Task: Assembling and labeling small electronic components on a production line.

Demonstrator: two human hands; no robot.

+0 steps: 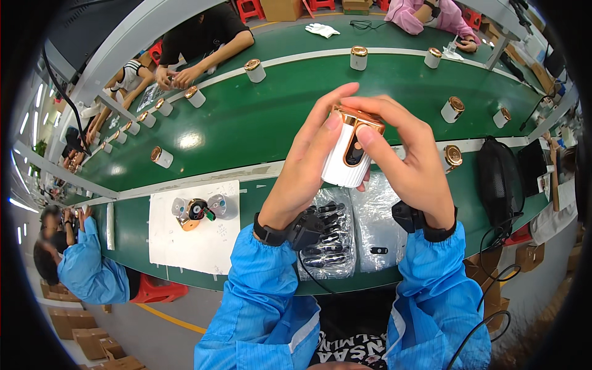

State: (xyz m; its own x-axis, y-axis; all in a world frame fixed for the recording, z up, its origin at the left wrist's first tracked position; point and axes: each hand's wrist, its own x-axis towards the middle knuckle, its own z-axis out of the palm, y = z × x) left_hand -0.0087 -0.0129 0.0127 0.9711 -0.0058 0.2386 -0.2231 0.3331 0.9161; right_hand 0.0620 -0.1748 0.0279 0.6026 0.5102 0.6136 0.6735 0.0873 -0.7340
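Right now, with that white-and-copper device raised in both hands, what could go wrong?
The left hand and right hand hold the white-and-copper device raised, so a slip might drop it.
The right thumb is at its dark oval panel and might press it unintentionally.
A black cable near the left wristband runs beside the plastic-wrapped black parts and might snag them.

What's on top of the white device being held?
A shiny copper-coloured cap shows at the upper end of the white device. The right hand covers part of it, and whatever is beneath the cap cannot be seen.
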